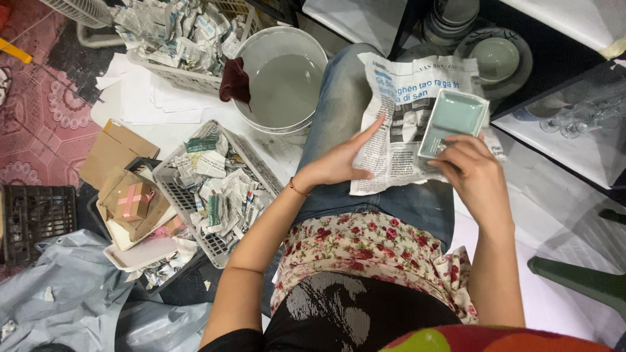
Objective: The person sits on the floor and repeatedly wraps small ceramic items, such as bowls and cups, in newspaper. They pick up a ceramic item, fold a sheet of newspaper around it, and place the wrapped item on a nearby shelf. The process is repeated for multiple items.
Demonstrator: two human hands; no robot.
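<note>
- We sat with a crumpled sheet of printed newspaper [398,124] spread over our blue-jeaned thigh [339,117]; it was the widest thing in our hands.
- Beside our left knee stood a round white plastic bucket [282,81] of cloudy grey water, with a dark red cloth [235,81] draped over its rim.
- Nearer us on the floor lay a white plastic lattice basket [195,202] filled with crumpled newspaper wads, and a second such basket [186,75] stood beyond the bucket.
- A small brown cardboard box with a pink ribbon cross [130,199] rested just left of the nearer basket.
- Ahead, on a dark shelf, a pale green ceramic bowl [494,57] sat on a plate.
- Our left hand [339,160] lay flat on the sheet's left edge, fingers [368,127] extended and pressed together.
- Our right hand [473,173] held a pale green rectangular ceramic dish [453,117] on the sheet's right part, fingers curled, pinching its near edge.
</note>
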